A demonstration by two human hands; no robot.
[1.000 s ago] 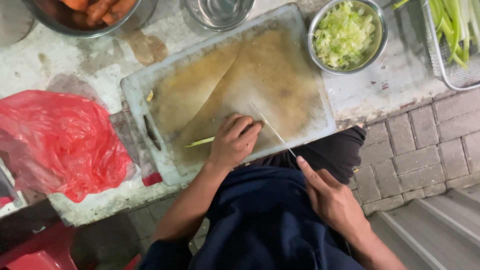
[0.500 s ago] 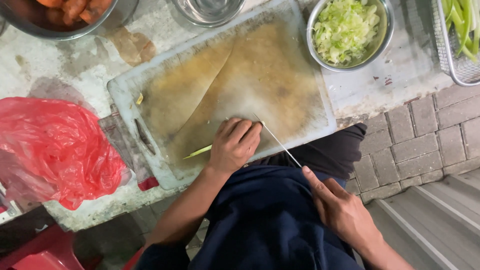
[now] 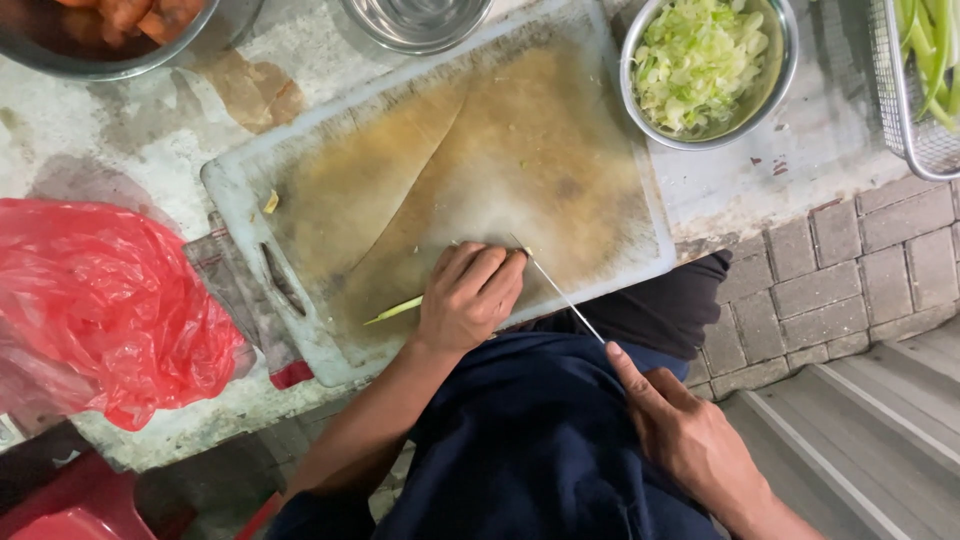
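Note:
A worn white cutting board [image 3: 330, 180] with brown stains lies on the stone counter. My left hand [image 3: 468, 296] rests curled on its near edge, pressing down a thin green stalk [image 3: 394, 310] whose tip sticks out to the left. My right hand [image 3: 690, 432] is below the counter edge, gripping a knife [image 3: 560, 290]. The thin blade points up-left, its tip beside my left fingers on the board.
A metal bowl of chopped green vegetable [image 3: 706, 66] stands at the board's far right. A wire basket of green stalks [image 3: 922, 90] is at the right edge. A red plastic bag [image 3: 100, 310] lies left. Two more bowls [image 3: 120, 30] [image 3: 415, 20] sit at the back.
The view has shifted slightly. My left hand stays curled on the green stalk at the board's near edge, and the knife stays beside it with little visible movement.

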